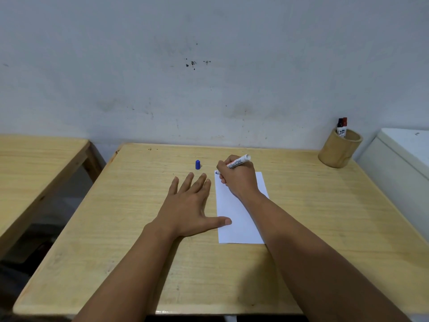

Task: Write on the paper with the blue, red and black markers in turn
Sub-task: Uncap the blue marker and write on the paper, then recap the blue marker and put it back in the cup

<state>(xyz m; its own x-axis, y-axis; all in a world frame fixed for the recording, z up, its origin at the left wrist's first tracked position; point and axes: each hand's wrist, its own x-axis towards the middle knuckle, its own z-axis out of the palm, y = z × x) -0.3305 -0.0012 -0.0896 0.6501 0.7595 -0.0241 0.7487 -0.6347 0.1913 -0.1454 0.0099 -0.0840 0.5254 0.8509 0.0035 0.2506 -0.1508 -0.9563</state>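
A white sheet of paper (pixel 239 219) lies on the wooden table (pixel 130 228). My right hand (pixel 239 177) grips the uncapped blue marker (pixel 239 161), white-bodied, with its blue tip touching the paper's far left corner. My left hand (pixel 190 205) lies flat on the table, fingers spread, its thumb pressing the paper's left edge. The blue cap (pixel 197 164) stands upright on the table just beyond my left fingertips. The red marker (pixel 344 126) and black marker (pixel 340 127) stand in a wooden cup (pixel 339 149) at the table's far right corner.
A grey wall runs right behind the table. A second wooden table (pixel 34 159) stands to the left across a gap. A white box-like object (pixel 401 159) abuts the table's right edge beside the cup.
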